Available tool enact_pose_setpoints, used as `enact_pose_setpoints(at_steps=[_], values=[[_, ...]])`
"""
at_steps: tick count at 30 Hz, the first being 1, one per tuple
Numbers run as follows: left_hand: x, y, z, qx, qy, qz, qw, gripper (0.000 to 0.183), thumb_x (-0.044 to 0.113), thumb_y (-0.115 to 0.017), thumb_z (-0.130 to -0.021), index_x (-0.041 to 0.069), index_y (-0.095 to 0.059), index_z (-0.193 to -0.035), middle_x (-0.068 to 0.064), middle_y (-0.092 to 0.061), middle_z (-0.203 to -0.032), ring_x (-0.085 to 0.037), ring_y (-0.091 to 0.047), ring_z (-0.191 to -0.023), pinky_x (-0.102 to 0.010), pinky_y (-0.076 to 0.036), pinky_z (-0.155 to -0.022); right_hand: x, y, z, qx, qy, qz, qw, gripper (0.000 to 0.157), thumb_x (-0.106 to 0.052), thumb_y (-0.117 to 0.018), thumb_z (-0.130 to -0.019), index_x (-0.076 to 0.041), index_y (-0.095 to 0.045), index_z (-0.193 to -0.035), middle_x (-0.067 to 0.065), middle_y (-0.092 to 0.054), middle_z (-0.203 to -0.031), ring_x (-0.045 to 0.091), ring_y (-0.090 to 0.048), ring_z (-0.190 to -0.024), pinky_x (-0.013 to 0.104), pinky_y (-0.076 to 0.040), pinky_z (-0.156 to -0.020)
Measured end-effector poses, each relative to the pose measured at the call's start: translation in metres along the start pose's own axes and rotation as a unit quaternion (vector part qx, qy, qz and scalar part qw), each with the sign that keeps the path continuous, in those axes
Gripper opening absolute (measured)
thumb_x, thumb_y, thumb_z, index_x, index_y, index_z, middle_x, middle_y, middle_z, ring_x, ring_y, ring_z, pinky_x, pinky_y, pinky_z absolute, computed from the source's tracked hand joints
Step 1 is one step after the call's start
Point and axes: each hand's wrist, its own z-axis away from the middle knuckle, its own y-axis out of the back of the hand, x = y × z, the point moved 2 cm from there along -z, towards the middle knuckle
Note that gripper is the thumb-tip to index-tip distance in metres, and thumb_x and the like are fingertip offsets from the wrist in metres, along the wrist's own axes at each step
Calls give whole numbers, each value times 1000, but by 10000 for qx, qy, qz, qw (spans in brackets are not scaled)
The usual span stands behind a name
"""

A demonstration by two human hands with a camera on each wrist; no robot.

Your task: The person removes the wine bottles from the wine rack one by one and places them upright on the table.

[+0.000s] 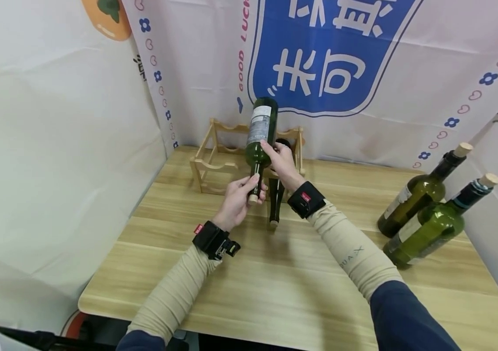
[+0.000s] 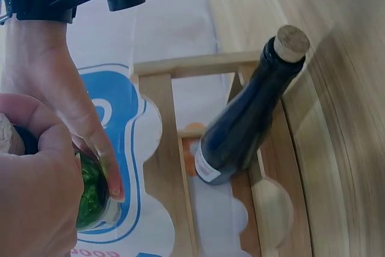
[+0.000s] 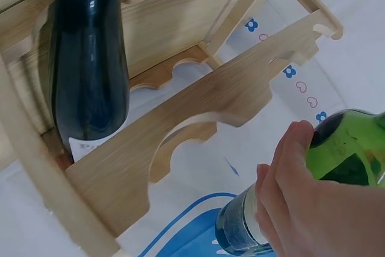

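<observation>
A green wine bottle (image 1: 259, 127) with a pale label is held in the air over the wooden wine rack (image 1: 213, 165), its corked neck tilted down toward me. My left hand (image 1: 235, 202) grips the neck close to the cork. Around the bottle's shoulder and body my right hand (image 1: 283, 163) has its fingers curled, as the right wrist view also shows. A second, dark bottle (image 2: 240, 124) lies in the rack's right end, its cork pointing to the front. In the head view my right hand and the held bottle partly hide it.
Two corked green bottles, a rear one (image 1: 415, 195) and a nearer one (image 1: 428, 229), stand at the right of the wooden table (image 1: 275, 287). Behind the rack hangs a printed cloth (image 1: 205, 58). Another white cloth wall (image 1: 55, 146) borders the table's left side.
</observation>
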Motion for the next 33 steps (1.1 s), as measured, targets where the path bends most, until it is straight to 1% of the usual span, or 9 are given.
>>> enact_pose_setpoints(at_steps=[5,8,11,17,21,23,25,29,33], values=[[-4,-7,-2,-24,-5,-99,9999,30,22,-50,-101,-4,-54,-117,-5,-62,-82,-9,-59,-62,-15,-52,-52,-1,8,3,45,-65,170,9998,55,-41,-52,-98,3,-50,-131,14,-62,-110,12,-59,-86,22,-50,-77],[-7,-11,-3,-52,-5,-119,9999,29,21,-50,-101,-3,-55,-116,-5,-62,-82,-9,-59,-62,-15,-52,-52,-1,14,4,66,-71,235,9997,57,-42,-51,-98,3,-49,-132,16,-61,-114,13,-58,-89,21,-49,-78],[-10,-16,-4,-38,50,-80,9999,27,21,-50,-101,-2,-56,-113,-6,-62,-81,-9,-59,-61,-15,-52,-52,1,20,5,102,-120,249,9996,57,-43,-51,-98,3,-49,-132,15,-61,-113,12,-58,-88,20,-49,-77],[-18,-25,-7,-46,111,21,9999,24,21,-51,-101,-1,-57,-109,-5,-62,-79,-9,-58,-59,-16,-51,-50,5,31,9,19,-217,-11,9998,54,-40,-49,-99,1,-48,-135,18,-60,-118,11,-59,-88,21,-50,-79],[-22,-30,-9,-132,169,64,9998,26,21,-51,-100,-2,-56,-112,-6,-63,-79,-10,-58,-59,-16,-51,-50,7,39,11,112,-137,-78,9998,53,-40,-49,-99,3,-51,-131,11,-61,-109,9,-58,-86,21,-49,-77],[-25,-33,-11,-182,195,40,9996,26,21,-51,-100,-2,-56,-112,-6,-62,-79,-10,-59,-60,-16,-51,-50,9,43,11,180,-70,-85,9998,53,-40,-50,-99,4,-52,-129,7,-60,-103,9,-58,-84,20,-48,-76],[-28,-36,-12,-206,213,16,9996,25,21,-52,-100,-1,-57,-110,-6,-62,-79,-10,-59,-59,-16,-51,-50,11,48,13,239,-62,-78,9997,53,-40,-50,-99,4,-52,-128,4,-59,-101,8,-57,-85,20,-47,-76],[-33,-42,-15,-212,214,-4,9995,23,21,-52,-100,-1,-57,-107,-6,-63,-78,-10,-58,-59,-16,-51,-49,14,56,16,302,-101,-42,9995,54,-40,-49,-99,5,-50,-129,6,-58,-105,8,-56,-87,19,-46,-78],[-38,-49,-17,-231,210,-38,9995,20,20,-52,-100,1,-58,-104,-5,-62,-78,-9,-58,-59,-16,-50,-49,15,64,19,281,-148,-143,9994,56,-40,-48,-100,6,-47,-133,12,-58,-113,8,-57,-91,20,-48,-83]])
